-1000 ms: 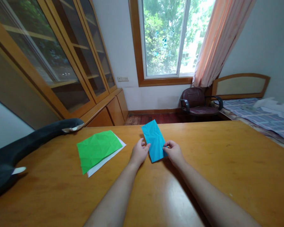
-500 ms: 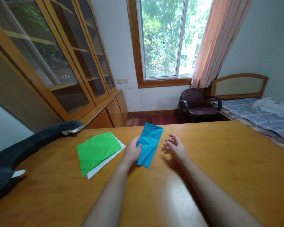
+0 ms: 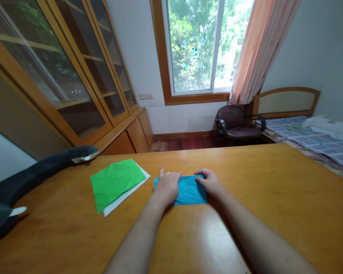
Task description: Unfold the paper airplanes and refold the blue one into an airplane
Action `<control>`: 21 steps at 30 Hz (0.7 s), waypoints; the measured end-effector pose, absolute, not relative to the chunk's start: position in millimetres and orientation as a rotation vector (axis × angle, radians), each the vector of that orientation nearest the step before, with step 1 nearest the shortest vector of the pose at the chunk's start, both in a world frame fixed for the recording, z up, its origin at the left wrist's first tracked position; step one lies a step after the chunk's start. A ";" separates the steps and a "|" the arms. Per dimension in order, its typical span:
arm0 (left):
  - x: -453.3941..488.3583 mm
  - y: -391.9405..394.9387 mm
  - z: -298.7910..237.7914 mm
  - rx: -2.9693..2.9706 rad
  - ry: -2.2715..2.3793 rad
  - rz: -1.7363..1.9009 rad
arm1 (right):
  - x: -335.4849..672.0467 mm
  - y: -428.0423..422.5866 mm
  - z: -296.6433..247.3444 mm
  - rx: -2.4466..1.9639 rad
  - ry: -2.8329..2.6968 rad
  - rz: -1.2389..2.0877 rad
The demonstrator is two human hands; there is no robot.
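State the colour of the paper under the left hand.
That paper is blue; it shows best in the head view.

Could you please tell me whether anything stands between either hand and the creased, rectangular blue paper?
Nothing visible does: the left hand lies on the creased, rectangular blue paper, and the right hand is at its right end. The creased green paper and white sheet beneath it lie apart, to the left.

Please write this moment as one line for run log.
left hand: on blue paper | right hand: at its right end | green sheet: over white sheet
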State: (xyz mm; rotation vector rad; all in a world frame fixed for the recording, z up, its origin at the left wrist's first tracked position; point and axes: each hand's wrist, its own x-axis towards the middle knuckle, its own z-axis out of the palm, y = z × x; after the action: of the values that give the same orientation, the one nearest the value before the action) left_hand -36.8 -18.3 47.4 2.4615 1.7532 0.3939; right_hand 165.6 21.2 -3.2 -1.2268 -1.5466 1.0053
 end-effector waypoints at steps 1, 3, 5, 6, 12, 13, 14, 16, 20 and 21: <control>-34.8 -16.8 43.4 2.449 1.796 0.431 | 166.3 22.3 -3.8 -1.228 -1.530 0.998; -31.2 -13.8 35.7 2.411 1.866 0.523 | 167.6 24.8 -5.8 -1.228 -1.501 0.972; -28.6 -10.6 28.4 2.366 1.898 0.608 | 168.7 26.9 -7.8 -1.226 -1.488 0.943; -27.9 -8.8 24.9 2.344 1.907 0.640 | 169.3 27.8 -8.5 -1.227 -1.487 0.931; -30.6 2.4 3.6 2.288 1.907 0.672 | 172.3 30.4 -8.9 -1.304 -1.525 0.856; -31.4 3.7 1.0 2.294 1.897 0.666 | 172.7 30.8 -9.1 -1.320 -1.530 0.846; -32.1 4.8 -0.9 2.300 1.890 0.665 | 173.0 31.1 -9.4 -1.332 -1.533 0.839; -33.5 6.1 -2.0 2.306 1.878 0.682 | 173.5 32.0 -10.3 -1.340 -1.529 0.836; -37.0 5.8 8.1 2.309 1.835 0.771 | 174.0 33.8 -11.7 -1.300 -1.478 0.871; -38.6 5.1 12.5 2.310 1.826 0.795 | 174.0 34.1 -11.7 -1.284 -1.460 0.880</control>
State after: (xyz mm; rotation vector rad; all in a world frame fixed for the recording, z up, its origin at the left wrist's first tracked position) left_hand -38.6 5.1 12.5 2.3095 1.8258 0.7947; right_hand 174.0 34.1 -11.7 -1.2845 -1.4599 0.8804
